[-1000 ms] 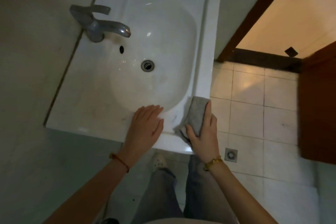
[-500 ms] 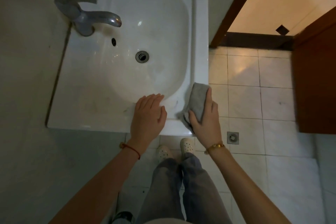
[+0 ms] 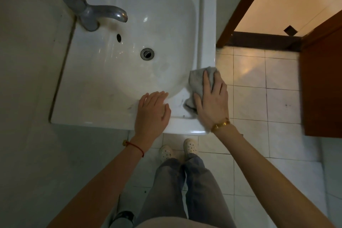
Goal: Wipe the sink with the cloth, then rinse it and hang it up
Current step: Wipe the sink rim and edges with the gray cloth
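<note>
A white ceramic sink [image 3: 103,87] fills the upper left, with a round drain [image 3: 147,53] in its bowl and a grey metal tap [image 3: 92,12] at its far left edge. My right hand [image 3: 212,102] presses a folded grey cloth [image 3: 197,81] flat onto the sink's near right corner rim, fingers spread over it. My left hand [image 3: 152,113] lies flat and empty on the near rim, just left of the cloth, fingertips at the bowl's edge.
A grey wall runs along the left of the sink. White floor tiles [image 3: 249,83] lie to the right, with a brown wooden door [image 3: 322,83] at the far right and a lit doorway [image 3: 288,0] beyond. My legs and white shoes [image 3: 177,150] stand below the sink.
My right hand has slid the cloth along the right rim, away from me, and now lies flatter over it. The left hand has stayed on the near rim.
</note>
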